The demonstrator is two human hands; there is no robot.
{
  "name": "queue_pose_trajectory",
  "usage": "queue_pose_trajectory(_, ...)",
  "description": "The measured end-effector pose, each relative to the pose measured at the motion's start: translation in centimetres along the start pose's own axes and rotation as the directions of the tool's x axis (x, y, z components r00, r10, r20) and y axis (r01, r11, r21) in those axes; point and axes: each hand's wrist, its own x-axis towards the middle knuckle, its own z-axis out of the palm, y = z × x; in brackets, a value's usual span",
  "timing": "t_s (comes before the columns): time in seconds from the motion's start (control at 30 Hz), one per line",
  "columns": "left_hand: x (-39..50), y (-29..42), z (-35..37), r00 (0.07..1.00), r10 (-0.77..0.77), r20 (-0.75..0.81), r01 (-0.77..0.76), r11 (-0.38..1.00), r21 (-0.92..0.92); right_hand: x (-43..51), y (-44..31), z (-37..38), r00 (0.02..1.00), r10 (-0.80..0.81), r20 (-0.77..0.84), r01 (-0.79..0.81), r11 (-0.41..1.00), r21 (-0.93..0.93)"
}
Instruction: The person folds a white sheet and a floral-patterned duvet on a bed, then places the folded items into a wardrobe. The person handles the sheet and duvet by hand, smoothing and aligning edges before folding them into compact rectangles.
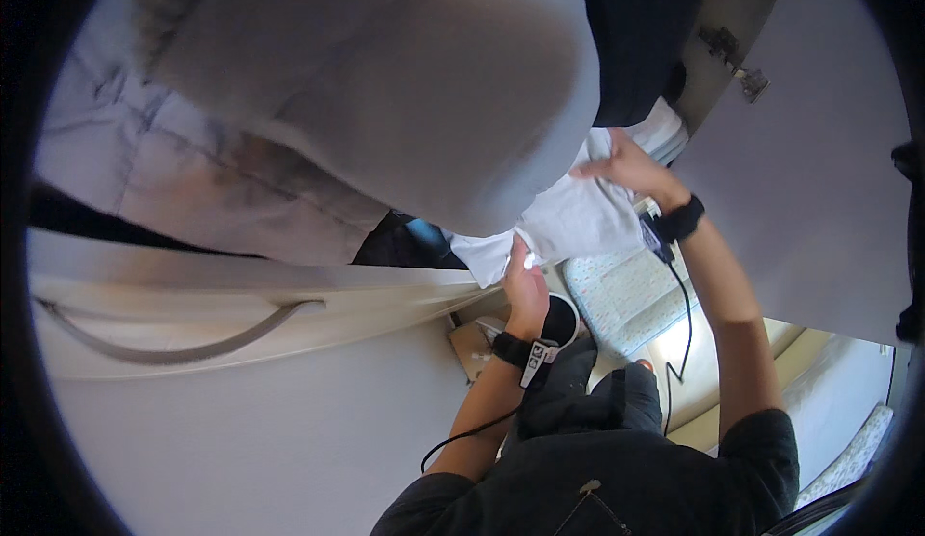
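A white cloth garment (578, 221) stretches between my two hands, just below the hanging clothes. My left hand (527, 286) pinches its near left edge, thumb on top. On its far right part lies my right hand (636, 167), thumb and fingers spread; whether it grips the fabric I cannot tell. Part of the cloth is hidden behind a large grey coat (448, 102) close to the camera. Beyond my right hand, folded pale fabric (661, 131) rests inside the wardrobe. Each wrist wears a black strap with a small cabled device.
A quilted jacket (195, 174) and a dark garment (636, 37) hang close by. An opened door panel (809, 174) with a metal hinge (751, 84) stands right; a panel with a curved handle (181, 354) is left. Below are a bin (577, 312), a cardboard box (466, 348) and a patterned cushion (621, 297).
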Motion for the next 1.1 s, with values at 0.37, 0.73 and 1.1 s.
queue_pose_trajectory(0.37,0.5,4.6,2.6,0.873,0.369,-0.319,-0.364,0.928,0.077,7.1,1.1,5.8,0.988,0.148,-0.043,-0.151,0.984,-0.091)
queue_pose_trajectory(0.73,-1.5,3.2,4.5,0.847,0.380,-0.373,-0.263,0.908,0.328,9.1,1.7,8.3,0.993,0.083,-0.089,-0.111,0.919,-0.377)
queue_pose_trajectory(1.1,6.2,5.1,0.3,0.842,0.498,0.206,-0.330,0.174,0.928,-12.3,5.9,1.5,0.989,0.012,-0.146,0.048,0.914,0.403)
